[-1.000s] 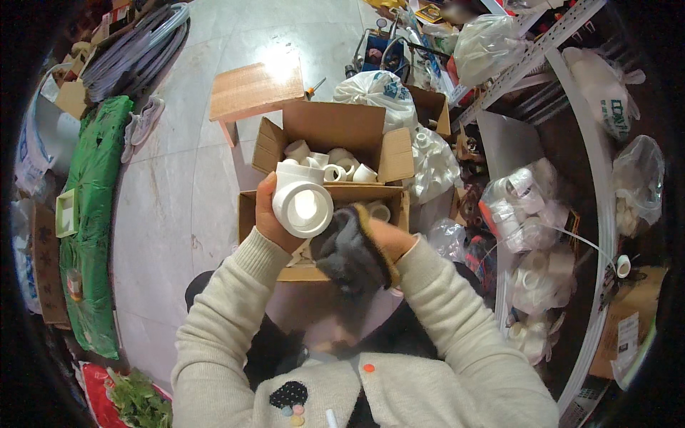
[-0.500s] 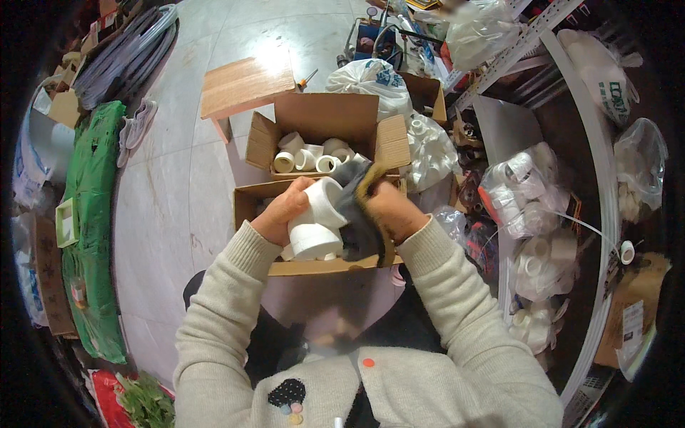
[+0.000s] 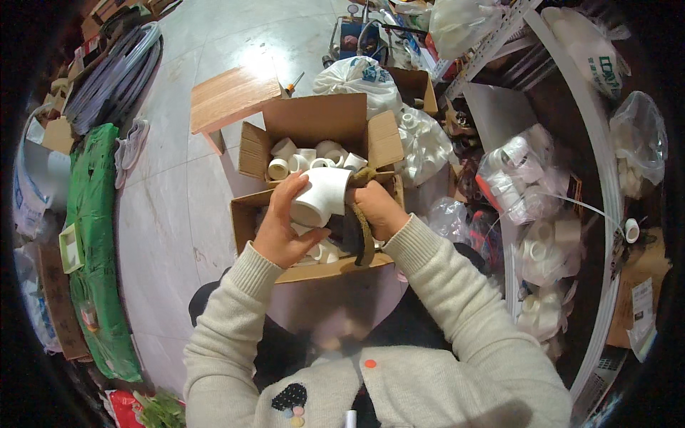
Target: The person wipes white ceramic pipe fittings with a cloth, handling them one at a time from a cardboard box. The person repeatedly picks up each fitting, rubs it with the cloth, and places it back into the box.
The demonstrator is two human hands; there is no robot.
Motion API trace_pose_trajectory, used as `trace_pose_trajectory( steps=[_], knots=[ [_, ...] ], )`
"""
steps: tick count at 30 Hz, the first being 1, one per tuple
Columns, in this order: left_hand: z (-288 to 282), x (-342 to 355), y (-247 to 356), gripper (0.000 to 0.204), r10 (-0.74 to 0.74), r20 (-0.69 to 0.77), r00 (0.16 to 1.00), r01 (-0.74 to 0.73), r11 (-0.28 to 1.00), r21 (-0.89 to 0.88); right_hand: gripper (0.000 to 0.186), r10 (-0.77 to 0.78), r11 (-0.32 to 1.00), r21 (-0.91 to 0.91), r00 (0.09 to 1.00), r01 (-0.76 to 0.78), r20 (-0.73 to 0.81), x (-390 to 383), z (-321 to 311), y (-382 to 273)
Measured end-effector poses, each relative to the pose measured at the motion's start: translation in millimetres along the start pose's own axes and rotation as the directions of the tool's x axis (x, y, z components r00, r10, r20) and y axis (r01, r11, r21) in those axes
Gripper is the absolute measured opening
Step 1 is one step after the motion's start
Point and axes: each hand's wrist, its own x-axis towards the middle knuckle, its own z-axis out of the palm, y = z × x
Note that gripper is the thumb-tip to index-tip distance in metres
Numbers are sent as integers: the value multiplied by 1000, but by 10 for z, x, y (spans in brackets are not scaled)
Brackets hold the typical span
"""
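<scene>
My left hand (image 3: 282, 230) grips a thick white pipe elbow (image 3: 322, 191), thumb below and fingers along its left side. The elbow's lower open end faces down toward me; its other end points right. Bunched in my right hand (image 3: 378, 211) is a dark cloth with a brown edge (image 3: 362, 232), which hangs down beside the elbow's right end. Both hands are over the near cardboard box (image 3: 321, 272), where more white fittings (image 3: 327, 252) show partly beneath them. Just beyond, an open cardboard box (image 3: 314, 118) contains several white pipe fittings (image 3: 280, 168).
A small wooden stool (image 3: 232, 98) stands beyond the boxes, with a screwdriver (image 3: 295, 82) beside it. White plastic bags (image 3: 422, 148) lie to their right. Metal shelving (image 3: 586, 135) with bagged fittings (image 3: 517, 171) lines the right side. A long green-wrapped bundle (image 3: 100, 264) lies at left.
The elbow has turned in my left hand, and its lower opening now shows. My left fingers have spread around it. The cloth in my right hand has come away from the elbow's side and hangs lower.
</scene>
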Motion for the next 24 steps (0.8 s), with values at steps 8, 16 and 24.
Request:
trace_pose_trajectory(
  steps=[8,16,24],
  knots=[
    [-199,50,137,52,-157,55,986,154,986,64,25,54,983,-182,990,-31,127,20,-27,-22],
    [-70,72,52,45,-148,44,988,119,913,390,20,-602,-5,-902,719,432,348,114,-118,176],
    [-146,-76,-318,28,-154,662,734,-462,601,652,15,-608,-117,-545,374,830,700,158,-155,128]
  ],
)
